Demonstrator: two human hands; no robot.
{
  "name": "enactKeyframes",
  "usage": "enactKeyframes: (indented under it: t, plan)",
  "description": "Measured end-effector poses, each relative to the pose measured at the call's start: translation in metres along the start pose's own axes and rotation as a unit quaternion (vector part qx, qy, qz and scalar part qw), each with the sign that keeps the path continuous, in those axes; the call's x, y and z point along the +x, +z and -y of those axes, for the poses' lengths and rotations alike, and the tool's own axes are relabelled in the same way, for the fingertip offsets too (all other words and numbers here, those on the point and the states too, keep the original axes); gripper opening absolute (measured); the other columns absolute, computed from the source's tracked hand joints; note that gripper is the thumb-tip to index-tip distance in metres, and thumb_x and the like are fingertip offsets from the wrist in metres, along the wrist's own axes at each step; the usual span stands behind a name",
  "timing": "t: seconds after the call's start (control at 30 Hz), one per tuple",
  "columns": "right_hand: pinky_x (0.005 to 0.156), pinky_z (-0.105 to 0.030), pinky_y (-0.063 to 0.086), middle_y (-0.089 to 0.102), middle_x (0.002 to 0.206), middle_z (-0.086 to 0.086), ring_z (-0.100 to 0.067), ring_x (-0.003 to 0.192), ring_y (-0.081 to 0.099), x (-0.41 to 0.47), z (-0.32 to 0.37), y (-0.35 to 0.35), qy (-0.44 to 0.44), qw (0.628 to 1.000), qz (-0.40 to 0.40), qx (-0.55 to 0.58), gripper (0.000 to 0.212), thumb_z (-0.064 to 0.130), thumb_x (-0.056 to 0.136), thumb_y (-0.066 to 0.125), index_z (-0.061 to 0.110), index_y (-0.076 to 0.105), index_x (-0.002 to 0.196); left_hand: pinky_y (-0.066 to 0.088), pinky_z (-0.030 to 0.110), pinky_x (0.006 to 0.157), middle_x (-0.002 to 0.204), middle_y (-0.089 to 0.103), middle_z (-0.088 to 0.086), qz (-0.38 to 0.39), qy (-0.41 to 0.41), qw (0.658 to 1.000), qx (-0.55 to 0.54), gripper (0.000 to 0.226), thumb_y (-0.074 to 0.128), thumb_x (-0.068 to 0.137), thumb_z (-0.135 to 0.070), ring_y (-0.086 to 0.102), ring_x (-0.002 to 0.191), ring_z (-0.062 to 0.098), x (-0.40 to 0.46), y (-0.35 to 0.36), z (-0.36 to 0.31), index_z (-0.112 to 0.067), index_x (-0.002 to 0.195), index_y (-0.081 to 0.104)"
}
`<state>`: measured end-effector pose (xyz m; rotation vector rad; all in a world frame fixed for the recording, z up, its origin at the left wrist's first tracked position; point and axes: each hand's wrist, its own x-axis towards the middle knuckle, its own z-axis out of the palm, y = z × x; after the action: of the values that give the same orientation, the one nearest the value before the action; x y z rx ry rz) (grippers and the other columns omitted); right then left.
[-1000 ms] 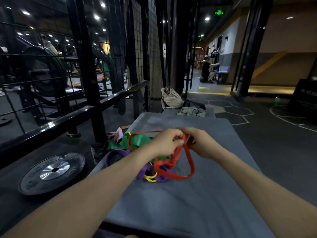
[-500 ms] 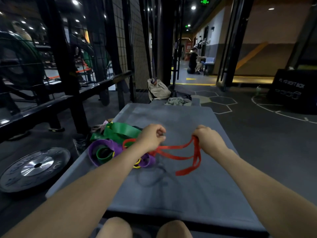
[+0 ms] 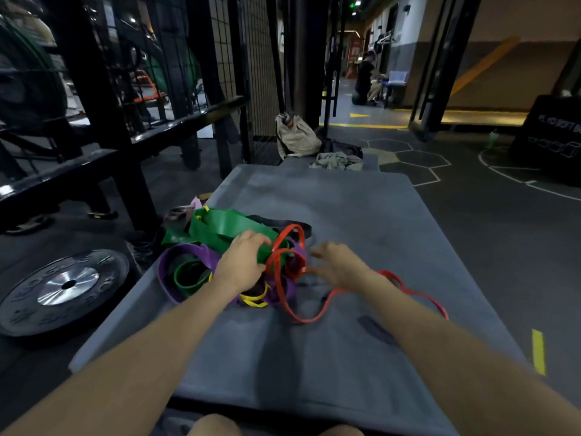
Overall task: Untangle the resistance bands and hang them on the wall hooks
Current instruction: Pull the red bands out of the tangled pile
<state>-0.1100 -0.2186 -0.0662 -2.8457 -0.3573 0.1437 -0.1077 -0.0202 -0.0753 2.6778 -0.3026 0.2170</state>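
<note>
A tangled pile of resistance bands lies on the left side of a grey mat: a wide green band, a purple band, a thin yellow band and a black one. A red band loops up out of the pile and trails right across the mat under my right forearm. My left hand lies on the pile, fingers curled at the red band where it meets the green one. My right hand hovers with fingers spread over the red band, holding nothing. No wall hooks are in view.
A black weight plate lies on the floor to the left, beside a black steel rack. A beige bag and crumpled cloth sit beyond the mat. A black box stands far right; a person crouches far off.
My right hand has let go of the red band and opened; the band has dropped slack onto the mat. Both hands have moved back toward the pile.
</note>
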Motion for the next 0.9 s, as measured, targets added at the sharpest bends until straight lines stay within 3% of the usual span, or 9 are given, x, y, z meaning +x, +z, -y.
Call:
enactKeyframes:
  t: [0.1, 0.17, 0.27, 0.33, 0.43, 0.57, 0.7, 0.8, 0.9]
  plan:
    - [0.094, -0.036, 0.041, 0.062, 0.116, -0.015, -0.032, 0.112, 0.056, 0.015, 0.019, 0.022, 0.015, 0.998, 0.057, 0.034, 0.096, 0.086, 0.056, 0.046, 0.013, 0.058, 0.118, 0.039, 0.037, 0.102, 0.121, 0.051, 0.005, 0.01, 0.005, 1.0, 0.007, 0.051, 0.072, 0.077, -0.018, 0.046, 0.118, 0.022, 0.006, 0.008, 0.01, -0.016, 0.124, 0.052]
    - [0.1, -0.039, 0.037, 0.059, 0.123, -0.009, -0.03, 0.118, 0.053, 0.02, 0.023, 0.033, 0.035, 0.994, 0.077, 0.063, 0.117, 0.097, 0.037, 0.04, 0.021, 0.05, 0.126, 0.041, 0.038, 0.1, 0.119, 0.052, 0.004, 0.014, 0.008, 1.0, 0.007, 0.049, 0.071, 0.077, -0.02, 0.047, 0.116, 0.022, 0.01, 0.013, 0.014, -0.016, 0.123, 0.053]
    - [0.104, -0.041, 0.036, 0.049, 0.132, -0.013, -0.033, 0.125, 0.046, 0.019, 0.029, 0.04, 0.095, 0.992, 0.058, 0.064, 0.104, 0.074, 0.057, 0.066, 0.007, 0.039, 0.132, 0.044, 0.04, 0.095, 0.115, 0.054, 0.002, 0.001, 0.012, 1.0, -0.012, 0.041, 0.07, 0.079, -0.02, 0.05, 0.112, 0.022, 0.016, 0.019, 0.017, -0.017, 0.118, 0.056]
    - [0.102, -0.041, 0.038, 0.048, 0.134, -0.014, -0.034, 0.125, 0.046, 0.021, 0.03, 0.043, 0.116, 0.992, 0.033, 0.035, 0.087, 0.054, 0.069, 0.071, 0.002, 0.035, 0.129, 0.045, 0.04, 0.094, 0.112, 0.055, 0.001, -0.009, 0.011, 0.999, -0.029, 0.036, 0.069, 0.08, -0.019, 0.051, 0.11, 0.021, 0.02, 0.021, 0.019, -0.017, 0.115, 0.058]
    - [0.095, -0.04, 0.044, 0.051, 0.13, -0.014, -0.033, 0.12, 0.052, 0.024, 0.03, 0.04, 0.133, 0.989, 0.032, 0.046, 0.067, 0.037, 0.075, 0.07, 0.004, 0.039, 0.124, 0.046, 0.041, 0.094, 0.11, 0.056, 0.001, -0.012, 0.026, 0.999, -0.042, 0.034, 0.068, 0.08, -0.015, 0.054, 0.107, 0.02, 0.023, 0.023, 0.019, -0.017, 0.113, 0.059]
    - [0.086, -0.04, 0.049, 0.06, 0.118, -0.018, -0.037, 0.11, 0.059, 0.029, 0.02, 0.025, 0.124, 0.989, -0.002, 0.077, 0.039, 0.032, 0.082, 0.06, 0.004, 0.055, 0.109, 0.046, 0.037, 0.094, 0.111, 0.056, -0.002, -0.015, 0.045, 0.998, -0.045, 0.036, 0.068, 0.079, -0.012, 0.053, 0.109, 0.018, 0.026, 0.024, 0.014, -0.019, 0.114, 0.059]
    - [0.082, -0.038, 0.048, 0.067, 0.103, -0.022, -0.036, 0.101, 0.062, 0.025, 0.007, 0.013, 0.084, 0.985, 0.017, 0.148, 0.026, 0.023, 0.084, 0.06, -0.001, 0.064, 0.095, 0.046, 0.034, 0.091, 0.114, 0.056, -0.002, -0.014, 0.046, 0.998, -0.037, 0.038, 0.069, 0.079, -0.017, 0.052, 0.111, 0.017, 0.028, 0.027, 0.006, -0.02, 0.115, 0.059]
    - [0.073, -0.033, 0.047, 0.066, 0.085, -0.014, -0.03, 0.088, 0.063, 0.024, 0.006, 0.022, 0.107, 0.976, 0.014, 0.187, 0.036, 0.043, 0.077, 0.065, 0.008, 0.061, 0.074, 0.046, 0.033, 0.092, 0.115, 0.06, -0.001, -0.016, 0.036, 0.998, -0.041, 0.035, 0.065, 0.081, -0.01, 0.055, 0.109, 0.017, 0.029, 0.029, 0.002, -0.019, 0.114, 0.06]
    - [0.082, -0.036, 0.05, 0.064, 0.106, -0.01, -0.028, 0.101, 0.061, 0.023, 0.019, 0.037, 0.141, 0.975, 0.019, 0.17, 0.09, 0.085, 0.05, 0.052, 0.012, 0.059, 0.102, 0.048, 0.031, 0.091, 0.11, 0.066, -0.001, -0.005, 0.029, 0.998, -0.061, 0.034, 0.062, 0.08, -0.003, 0.06, 0.103, 0.016, 0.028, 0.029, 0.003, -0.018, 0.11, 0.063]
